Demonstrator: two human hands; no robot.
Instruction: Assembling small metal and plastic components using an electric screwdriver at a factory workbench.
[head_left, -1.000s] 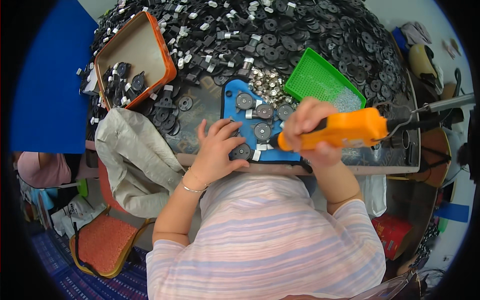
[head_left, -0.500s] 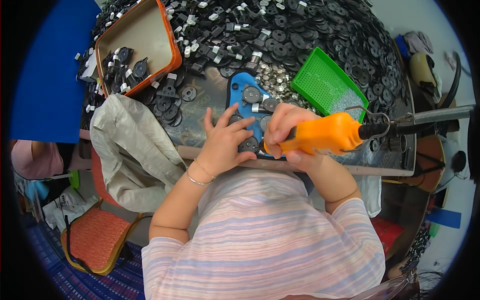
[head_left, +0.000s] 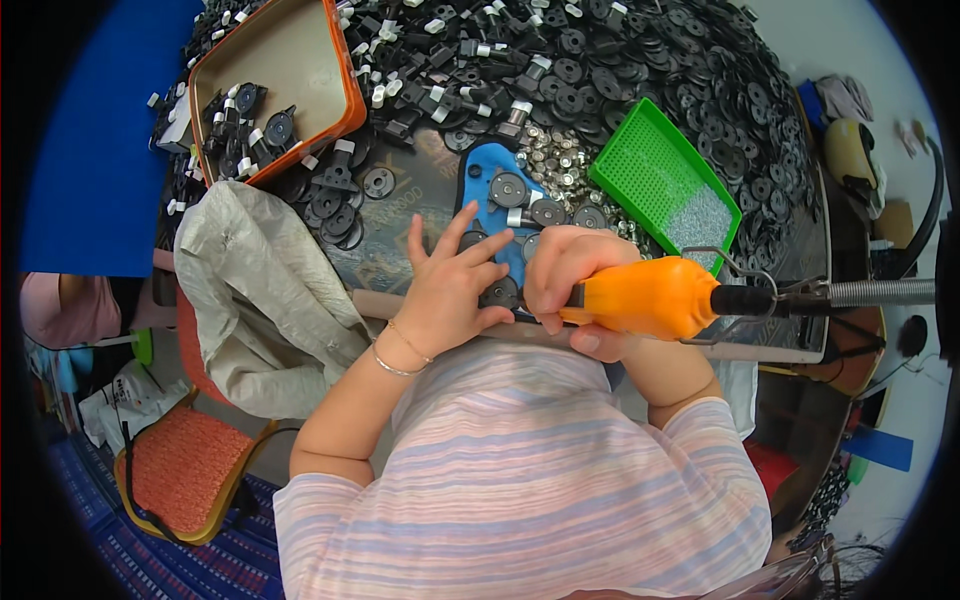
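Right fingers [head_left: 546, 275] around orange tool [head_left: 652, 298]; faded tabletop lettering [head_left: 404, 208]

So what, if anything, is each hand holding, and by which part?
The right hand grips the orange power tool around the front part of its body. The spread left hand shows no grip.

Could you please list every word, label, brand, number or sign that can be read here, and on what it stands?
Tabletop: pale printed letters, partly covered; I do not copy printed wording.
White bag at the lower left: dark lettering, small and blurred; also not copied.
Orange tool: no lettering that I can make out.
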